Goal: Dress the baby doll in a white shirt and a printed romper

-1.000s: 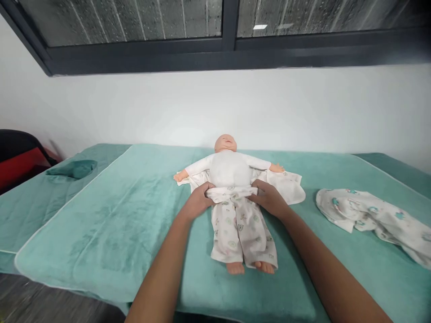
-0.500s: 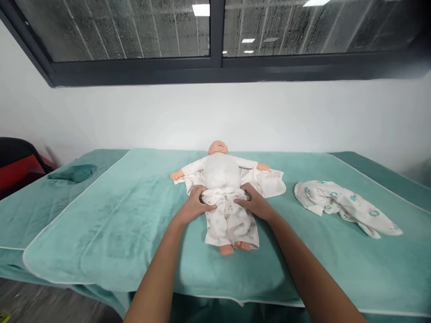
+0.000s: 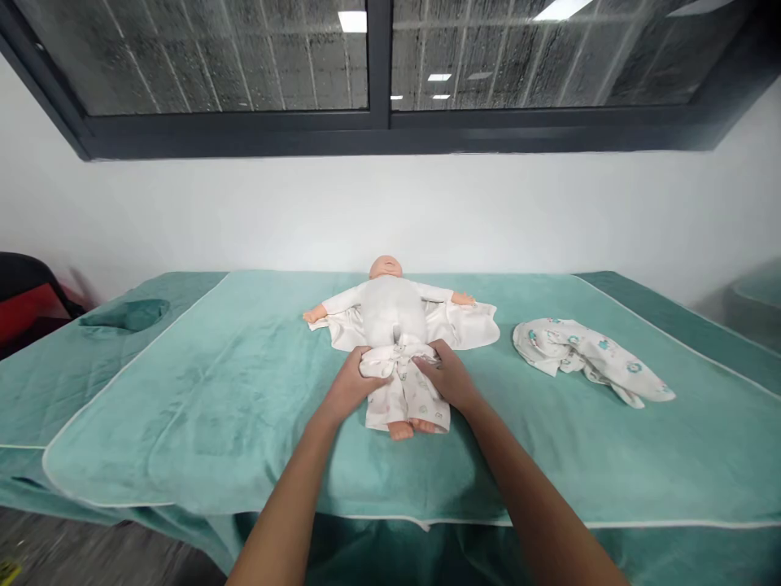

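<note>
A baby doll [image 3: 390, 309] lies on its back, head toward the wall, with both arms stretched out sideways. Its torso and sleeves are white cloth. White printed baby pants [image 3: 406, 399] cover its legs, and two feet stick out below the hems. The waistband is bunched low around the hips. My left hand [image 3: 354, 381] grips the band on the left side, thumb across the front. On the other side my right hand [image 3: 448, 376] pinches the same band. Under the doll's arms a white garment [image 3: 476, 325] is spread out.
A crumpled white printed garment [image 3: 589, 358] lies to the right on the green padded cover [image 3: 183, 407]. A small green pillow-like piece [image 3: 125, 316] is at the left. A black and red object [image 3: 30, 305] stands at the far left. Behind are a white wall and a dark-framed window [image 3: 232, 134].
The waistband has been drawn down toward the feet, showing more of the lower torso, and the fabric is bunched. Both hands kept hold. The camera view has shifted.
</note>
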Tool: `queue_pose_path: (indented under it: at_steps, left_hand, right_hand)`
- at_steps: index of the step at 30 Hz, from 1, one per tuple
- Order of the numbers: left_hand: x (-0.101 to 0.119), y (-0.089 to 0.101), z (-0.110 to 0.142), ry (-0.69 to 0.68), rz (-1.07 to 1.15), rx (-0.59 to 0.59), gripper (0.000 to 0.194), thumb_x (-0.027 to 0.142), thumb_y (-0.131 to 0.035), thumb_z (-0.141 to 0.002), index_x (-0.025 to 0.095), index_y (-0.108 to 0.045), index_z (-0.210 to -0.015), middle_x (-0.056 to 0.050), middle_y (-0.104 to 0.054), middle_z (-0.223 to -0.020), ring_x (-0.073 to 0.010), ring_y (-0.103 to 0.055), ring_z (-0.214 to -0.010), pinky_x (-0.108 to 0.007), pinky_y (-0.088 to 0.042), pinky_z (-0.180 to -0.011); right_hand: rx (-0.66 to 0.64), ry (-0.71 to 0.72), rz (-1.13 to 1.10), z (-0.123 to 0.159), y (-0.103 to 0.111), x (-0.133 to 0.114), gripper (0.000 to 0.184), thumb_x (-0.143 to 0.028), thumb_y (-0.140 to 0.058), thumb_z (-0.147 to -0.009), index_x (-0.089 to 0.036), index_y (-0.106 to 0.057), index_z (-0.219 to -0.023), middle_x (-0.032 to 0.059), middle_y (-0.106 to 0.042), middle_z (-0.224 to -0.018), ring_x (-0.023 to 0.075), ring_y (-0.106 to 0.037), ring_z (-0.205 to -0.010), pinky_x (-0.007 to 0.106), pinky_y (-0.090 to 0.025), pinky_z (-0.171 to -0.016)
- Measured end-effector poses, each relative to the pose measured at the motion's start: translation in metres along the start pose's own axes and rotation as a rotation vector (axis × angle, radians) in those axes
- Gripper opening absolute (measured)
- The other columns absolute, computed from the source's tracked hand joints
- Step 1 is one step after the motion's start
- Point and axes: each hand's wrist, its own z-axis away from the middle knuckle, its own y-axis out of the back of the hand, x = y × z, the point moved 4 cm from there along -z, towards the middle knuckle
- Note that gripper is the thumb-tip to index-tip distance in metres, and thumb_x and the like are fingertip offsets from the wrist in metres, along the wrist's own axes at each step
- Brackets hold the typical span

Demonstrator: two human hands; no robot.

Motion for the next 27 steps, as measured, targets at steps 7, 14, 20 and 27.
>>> queue_pose_path:
  at_steps: [7, 14, 20, 27]
  left_hand:
    - [-0.002, -0.008, 0.028, -0.084, -0.15, 0.11, 0.004, 0.019, -0.061, -0.07, 0.019, -0.057, -0.072, -0.002, -0.058, -0.084, -0.0208, -0.055, -0.089, -0.035, -0.046, -0.085]
    - [0.008, -0.009, 0.058, -0.01, 0.018, -0.099, 0.07, 0.034, -0.079, -0.067, 0.022, -0.051, -0.13, -0.009, -0.054, -0.13, -0.0271, -0.053, -0.121, -0.041, -0.044, -0.103]
    - [0.003, -0.036, 0.082, -0.157, -0.266, 0.061, 0.106, 0.041, -0.086, -0.06, 0.027, -0.031, -0.149, -0.014, -0.036, -0.144, -0.0348, -0.039, -0.136, -0.049, -0.037, -0.111]
    - [0.014, -0.038, 0.069, -0.243, -0.512, 0.074, 0.07, 0.037, -0.069, -0.079, 0.026, -0.042, -0.143, -0.011, -0.06, -0.121, -0.0305, -0.055, -0.116, -0.044, -0.043, -0.099]
  right_hand:
    - [0.048, -0.025, 0.008, 0.028, 0.002, -0.002, 0.036, -0.048, -0.063, -0.079, -0.022, -0.043, -0.064, -0.0045, -0.045, -0.06, 0.0148, -0.041, -0.062, 0.028, -0.034, -0.059]
    - [-0.29, -0.017, -0.319, 0.06, 0.01, -0.005, 0.066, -0.043, -0.079, -0.069, -0.022, -0.045, -0.121, 0.0042, -0.06, -0.105, 0.0209, -0.059, -0.09, 0.035, -0.051, -0.077]
    - [-0.17, 0.077, -0.13, 0.08, 0.005, -0.01, 0.088, -0.046, -0.088, -0.056, -0.021, -0.041, -0.126, 0.0113, -0.056, -0.119, 0.0267, -0.058, -0.105, 0.039, -0.052, -0.085]
    - [-0.057, 0.098, 0.019, 0.076, 0.003, -0.008, 0.049, -0.045, -0.075, -0.072, -0.022, -0.052, -0.109, 0.0058, -0.065, -0.098, 0.023, -0.061, -0.087, 0.036, -0.05, -0.076]
